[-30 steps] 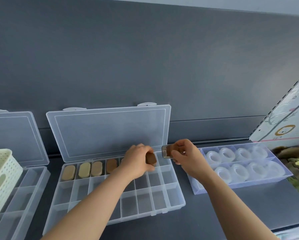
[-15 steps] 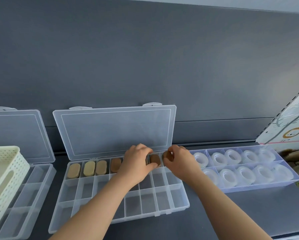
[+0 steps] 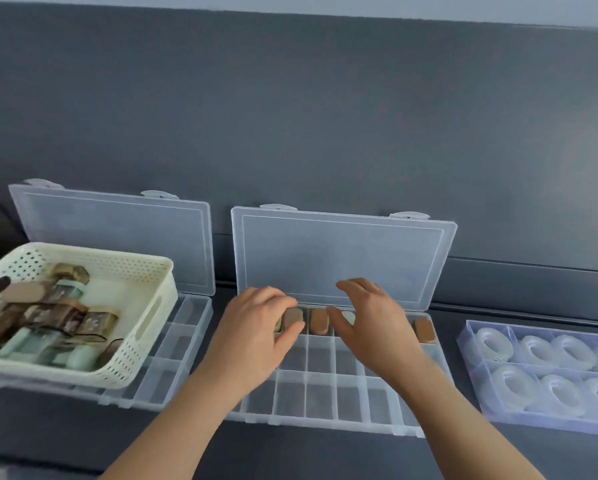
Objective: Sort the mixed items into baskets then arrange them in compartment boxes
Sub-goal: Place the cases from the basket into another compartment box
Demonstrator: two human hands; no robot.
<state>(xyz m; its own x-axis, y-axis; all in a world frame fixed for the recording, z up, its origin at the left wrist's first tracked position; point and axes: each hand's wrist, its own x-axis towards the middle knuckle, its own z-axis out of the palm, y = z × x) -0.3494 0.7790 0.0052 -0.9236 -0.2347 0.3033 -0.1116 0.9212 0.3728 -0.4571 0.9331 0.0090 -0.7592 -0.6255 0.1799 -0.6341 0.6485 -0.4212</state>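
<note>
Surface [image 3: 325, 452]: dark grey, carries every item below; grey wall behind.

Middle compartment box [image 3: 325, 393]: clear plastic, lid propped upright against the wall. Back row partly filled with brown oblong pieces; the front rows look empty.

Left compartment box [image 3: 183, 344]: clear, lid up, largely covered by the basket.

Basket [image 3: 82, 258]: cream, perforated, resting on the left box; holds a blurred heap of brown and pale green items I cannot identify singly.

Right tray [image 3: 470, 344]: bluish, open, its compartments filled with clear ring-shaped rolls [image 3: 540, 349].

My left hand [image 3: 256, 330]: fingers closed on a brown piece [image 3: 292, 318] at the back row, toward its left end. The piece appears to stand on edge, long axis running front to back, matching its neighbour [image 3: 319, 322].

My right hand [image 3: 370, 320]: fingers spread and slack above the back row, grasping nothing I can see; a pale item [image 3: 348, 317] shows just beneath them, contact unclear.

Far-right brown piece [image 3: 425, 331]: seated in the back row, same orientation.

Risk, my judgement: letting go before the piece sits squarely could tip it across a divider. The hovering right hand could also knock seated pieces, or brush the propped lid and drop it shut.
</note>
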